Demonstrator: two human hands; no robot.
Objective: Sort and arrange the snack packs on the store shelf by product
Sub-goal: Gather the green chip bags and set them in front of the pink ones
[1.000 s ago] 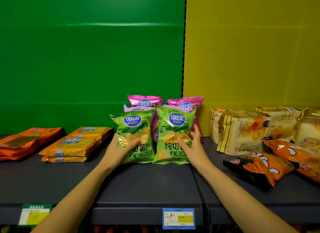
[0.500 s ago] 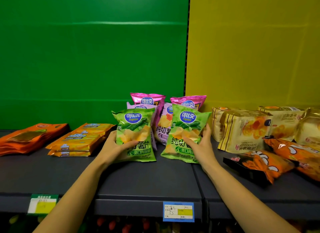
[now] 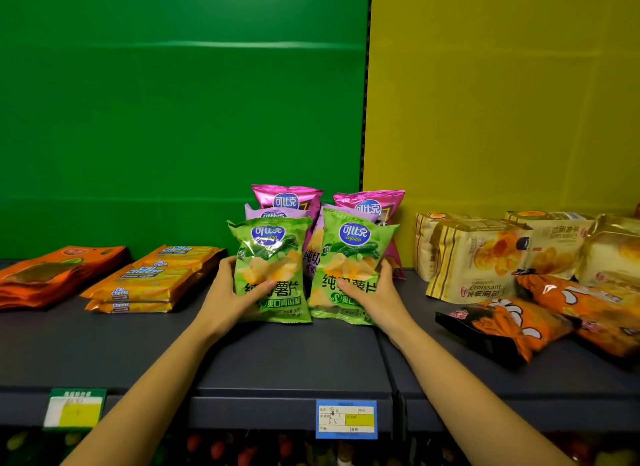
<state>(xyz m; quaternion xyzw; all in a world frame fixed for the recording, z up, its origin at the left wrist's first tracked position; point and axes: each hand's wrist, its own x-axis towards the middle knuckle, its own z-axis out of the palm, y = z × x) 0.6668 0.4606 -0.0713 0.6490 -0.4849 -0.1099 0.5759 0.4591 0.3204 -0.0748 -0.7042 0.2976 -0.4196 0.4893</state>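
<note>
On the matte shelf (image 3: 294, 354), left hand (image 3: 227, 301) and right hand (image 3: 379, 297) fingers (image 3: 225, 265) clasp glossy, puffy green bags (image 3: 273, 257) (image 3: 356, 254).

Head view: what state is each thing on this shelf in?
Left green bag: upright, held by left hand.
Right green bag: upright, held by right hand.
Pink bags: standing behind, untouched.
Cal Cheese packs: stacked flat.
Croissant packs: standing.
Orange-black bag: lying flat.
</note>
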